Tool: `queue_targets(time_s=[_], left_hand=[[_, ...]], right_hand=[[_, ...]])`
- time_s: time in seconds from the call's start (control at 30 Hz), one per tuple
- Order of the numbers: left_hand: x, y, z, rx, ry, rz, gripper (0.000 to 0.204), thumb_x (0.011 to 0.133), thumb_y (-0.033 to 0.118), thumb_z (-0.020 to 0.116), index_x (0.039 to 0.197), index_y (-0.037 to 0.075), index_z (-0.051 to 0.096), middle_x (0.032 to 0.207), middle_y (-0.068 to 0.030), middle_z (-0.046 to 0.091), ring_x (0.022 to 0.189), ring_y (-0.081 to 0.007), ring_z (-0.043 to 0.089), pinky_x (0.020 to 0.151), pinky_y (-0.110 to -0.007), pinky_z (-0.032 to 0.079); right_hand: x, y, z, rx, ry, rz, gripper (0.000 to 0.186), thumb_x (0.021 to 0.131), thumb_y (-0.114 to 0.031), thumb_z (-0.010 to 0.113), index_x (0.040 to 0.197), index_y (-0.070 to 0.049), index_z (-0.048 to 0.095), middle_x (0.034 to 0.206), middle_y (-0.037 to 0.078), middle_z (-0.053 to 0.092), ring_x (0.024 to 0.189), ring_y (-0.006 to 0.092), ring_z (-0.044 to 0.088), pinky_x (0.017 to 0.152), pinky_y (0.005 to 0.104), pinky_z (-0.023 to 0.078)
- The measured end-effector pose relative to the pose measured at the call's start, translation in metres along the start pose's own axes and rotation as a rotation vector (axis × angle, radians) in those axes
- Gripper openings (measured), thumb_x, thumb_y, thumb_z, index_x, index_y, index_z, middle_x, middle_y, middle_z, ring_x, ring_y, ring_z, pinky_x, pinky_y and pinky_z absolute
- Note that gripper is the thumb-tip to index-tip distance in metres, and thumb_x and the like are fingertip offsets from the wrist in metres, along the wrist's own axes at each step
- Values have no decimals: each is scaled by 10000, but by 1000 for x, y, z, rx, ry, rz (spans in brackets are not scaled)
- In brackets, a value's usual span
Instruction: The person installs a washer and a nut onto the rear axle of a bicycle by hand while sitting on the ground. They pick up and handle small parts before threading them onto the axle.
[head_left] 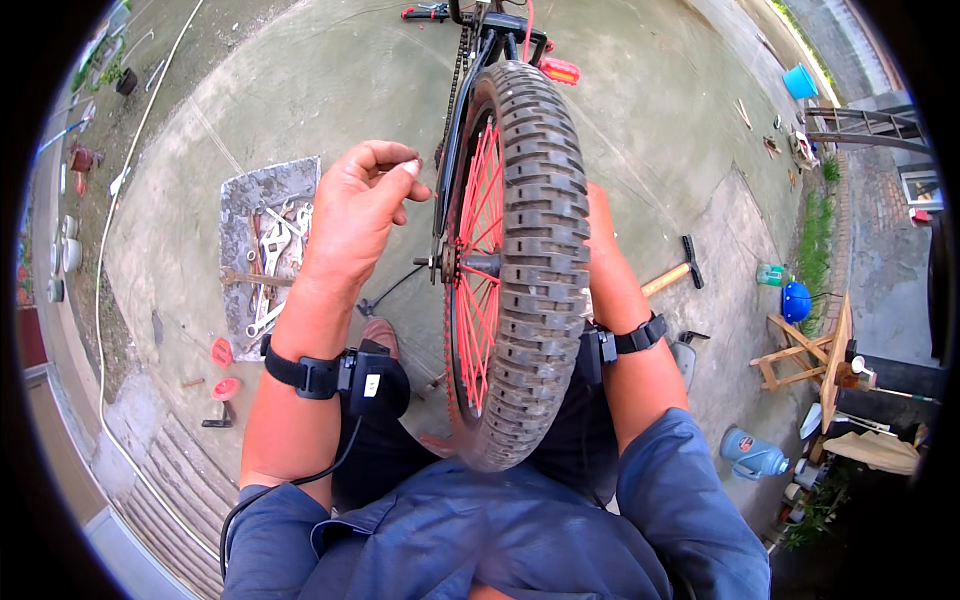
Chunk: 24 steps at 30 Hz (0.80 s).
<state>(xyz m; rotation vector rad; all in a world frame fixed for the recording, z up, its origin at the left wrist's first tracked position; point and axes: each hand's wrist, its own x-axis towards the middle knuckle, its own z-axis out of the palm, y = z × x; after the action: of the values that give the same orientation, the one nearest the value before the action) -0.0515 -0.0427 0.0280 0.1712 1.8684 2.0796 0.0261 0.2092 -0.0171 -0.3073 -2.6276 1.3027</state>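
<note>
A bicycle wheel with a knobby black tire and red spokes stands upright in front of me, between my forearms. It sits in a black bicycle frame, with a chain on its left side. My left hand is raised left of the wheel, near the frame tube and above the axle end. Its thumb and forefinger are pinched together; anything between them is too small to make out. My right hand is on the wheel's right side, mostly hidden behind the tire, so its fingers do not show.
To the left lies a grey tray of wrenches, with a hammer across it. Another hammer lies right of the wheel. A blue thermos, a blue helmet and a wooden stand are farther right. Red pedals stick out ahead.
</note>
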Motion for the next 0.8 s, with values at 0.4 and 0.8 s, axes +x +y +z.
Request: queue_targets(time_s=[0.4, 0.8], left_hand=[[-88, 156, 79, -211, -880, 418, 95, 873, 5, 688, 951, -21, 641, 882, -171, 667, 656, -215, 658, 519, -281, 505], [-101, 161, 172, -555, -1606, 411, 182, 983, 15, 540, 866, -88, 635, 835, -247, 649, 677, -332, 651, 529, -385, 502]], right_hand=[[-4, 3, 8, -175, 158, -60, 264, 816, -236, 665, 1031, -97, 730, 910, 162, 720, 819, 361, 688, 729, 445, 552], [-6, 13, 6, -145, 226, -47, 236, 813, -251, 683, 1009, -129, 733, 905, 141, 717, 821, 367, 679, 726, 456, 552]])
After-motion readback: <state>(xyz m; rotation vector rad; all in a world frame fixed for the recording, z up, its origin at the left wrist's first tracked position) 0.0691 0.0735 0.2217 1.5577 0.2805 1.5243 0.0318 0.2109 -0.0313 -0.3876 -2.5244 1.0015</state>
